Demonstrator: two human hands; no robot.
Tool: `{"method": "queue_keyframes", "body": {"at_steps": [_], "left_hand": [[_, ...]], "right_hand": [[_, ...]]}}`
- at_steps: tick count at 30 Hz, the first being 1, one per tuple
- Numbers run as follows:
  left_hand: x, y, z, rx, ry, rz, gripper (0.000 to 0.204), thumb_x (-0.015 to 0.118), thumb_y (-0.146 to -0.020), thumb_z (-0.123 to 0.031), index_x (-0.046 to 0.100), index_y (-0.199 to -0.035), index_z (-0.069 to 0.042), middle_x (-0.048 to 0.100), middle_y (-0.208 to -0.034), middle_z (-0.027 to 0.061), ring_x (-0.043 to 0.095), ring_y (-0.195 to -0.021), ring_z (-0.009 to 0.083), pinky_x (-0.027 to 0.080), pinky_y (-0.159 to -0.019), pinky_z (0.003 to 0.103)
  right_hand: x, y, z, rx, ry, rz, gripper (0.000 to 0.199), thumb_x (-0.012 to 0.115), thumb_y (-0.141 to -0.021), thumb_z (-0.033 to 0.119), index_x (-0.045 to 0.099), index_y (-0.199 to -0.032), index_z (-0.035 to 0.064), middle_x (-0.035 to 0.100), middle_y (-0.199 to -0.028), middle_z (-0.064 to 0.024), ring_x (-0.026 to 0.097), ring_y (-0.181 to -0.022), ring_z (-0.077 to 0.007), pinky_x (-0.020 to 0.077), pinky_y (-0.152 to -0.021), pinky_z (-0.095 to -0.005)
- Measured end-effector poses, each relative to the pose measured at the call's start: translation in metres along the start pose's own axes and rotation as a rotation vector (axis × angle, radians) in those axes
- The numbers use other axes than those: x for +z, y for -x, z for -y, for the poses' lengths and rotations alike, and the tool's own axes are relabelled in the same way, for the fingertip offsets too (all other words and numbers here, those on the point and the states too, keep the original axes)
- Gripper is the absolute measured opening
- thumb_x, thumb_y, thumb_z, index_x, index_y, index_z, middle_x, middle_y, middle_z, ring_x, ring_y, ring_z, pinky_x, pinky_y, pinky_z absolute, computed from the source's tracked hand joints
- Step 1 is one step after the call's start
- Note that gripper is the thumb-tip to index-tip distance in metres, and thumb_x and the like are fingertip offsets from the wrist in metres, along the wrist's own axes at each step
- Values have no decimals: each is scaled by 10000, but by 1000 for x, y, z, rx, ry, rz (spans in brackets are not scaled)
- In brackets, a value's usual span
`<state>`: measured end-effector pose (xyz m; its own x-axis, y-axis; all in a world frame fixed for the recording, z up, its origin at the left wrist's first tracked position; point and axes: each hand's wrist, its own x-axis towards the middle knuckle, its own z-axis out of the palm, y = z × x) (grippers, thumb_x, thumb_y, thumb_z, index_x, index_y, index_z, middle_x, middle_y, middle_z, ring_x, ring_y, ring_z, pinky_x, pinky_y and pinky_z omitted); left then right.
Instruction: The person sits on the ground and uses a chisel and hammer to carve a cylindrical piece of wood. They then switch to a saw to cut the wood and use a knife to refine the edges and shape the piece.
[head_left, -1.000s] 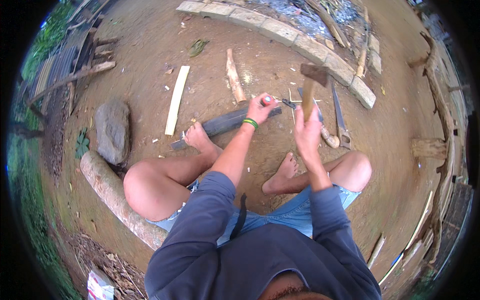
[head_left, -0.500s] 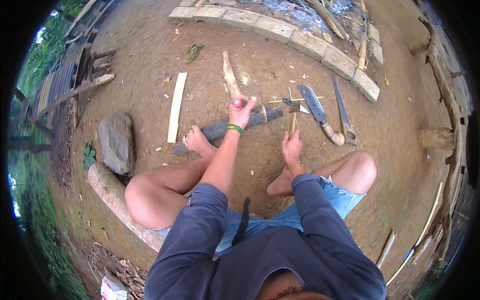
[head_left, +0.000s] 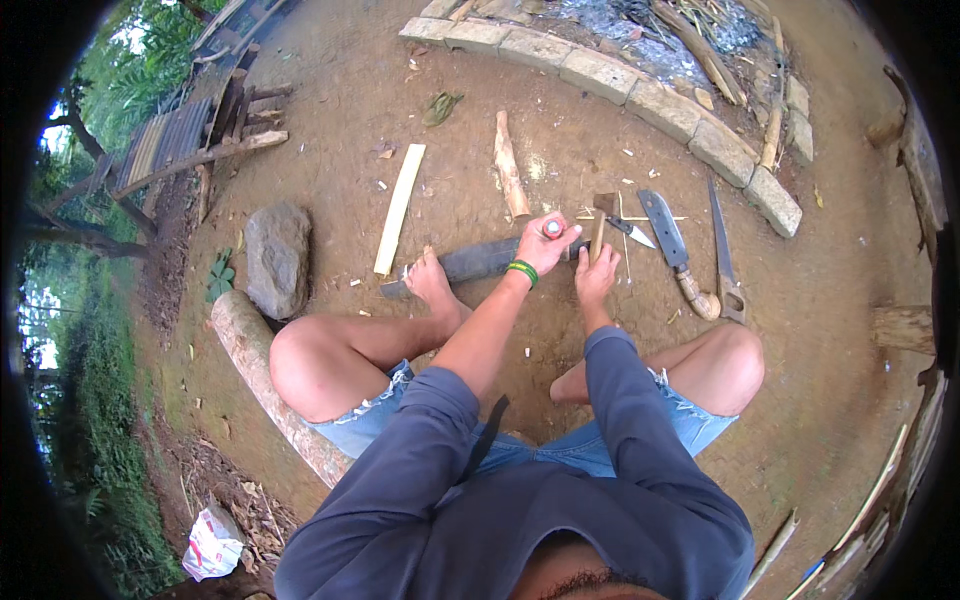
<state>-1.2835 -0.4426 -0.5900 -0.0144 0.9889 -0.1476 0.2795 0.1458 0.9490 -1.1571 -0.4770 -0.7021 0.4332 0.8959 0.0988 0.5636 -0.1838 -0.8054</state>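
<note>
My left hand [head_left: 541,246], with a green band at its wrist, is closed around an upright tool with a round red-ended handle [head_left: 552,229]. Its lower part is hidden by the hand. Beneath it lies a dark wooden or bamboo piece [head_left: 475,262], with my left foot [head_left: 432,280] against it. My right hand [head_left: 597,270] grips the wooden handle of a small hatchet-like tool [head_left: 598,232] whose metal head points away from me. Just right of that head a small knife [head_left: 630,231] lies on the ground.
A machete [head_left: 664,225] and a handsaw [head_left: 722,245] lie to the right. A pale wood slat [head_left: 401,208] and a stick [head_left: 508,165] lie ahead. Stone blocks [head_left: 660,115] edge an ashy fire area. A large rock [head_left: 278,258] and a log [head_left: 270,385] are at the left.
My left hand has moved right and nearer to me with the red-ended tool, closer to my right hand. My right hand still holds the hatchet-like tool. The view has shifted.
</note>
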Motion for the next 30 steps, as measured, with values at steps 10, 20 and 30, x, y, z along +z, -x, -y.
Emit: {"method": "queue_keyframes", "body": {"at_steps": [10,20,30], "left_hand": [[-4,-10,-25,-16,99,57,229,762,-871,-190,593,-763,-80,645,-758,-12,564,-733,71,466,-686,257],[-51,-9,-13,39,964,-406,269,695,-933,-236,532,-741,-143,560,-673,4,552,-683,147,477,-902,416],[-142,-7,-52,251,528,-327,228,693,-926,-144,516,-786,-109,549,-680,11,521,-642,128,445,-651,302]], "right_hand": [[28,-44,-31,392,-553,201,561,685,-886,75,403,-1369,30,627,-841,-76,584,-513,-116,501,-452,-281],[9,-61,-45,265,-441,276,590,711,-865,118,433,-1378,41,636,-969,-114,601,-701,-174,506,-632,-330],[1,-77,-71,326,-453,314,518,734,-846,107,493,-1299,38,642,-947,-95,614,-710,-165,513,-622,-316]]}}
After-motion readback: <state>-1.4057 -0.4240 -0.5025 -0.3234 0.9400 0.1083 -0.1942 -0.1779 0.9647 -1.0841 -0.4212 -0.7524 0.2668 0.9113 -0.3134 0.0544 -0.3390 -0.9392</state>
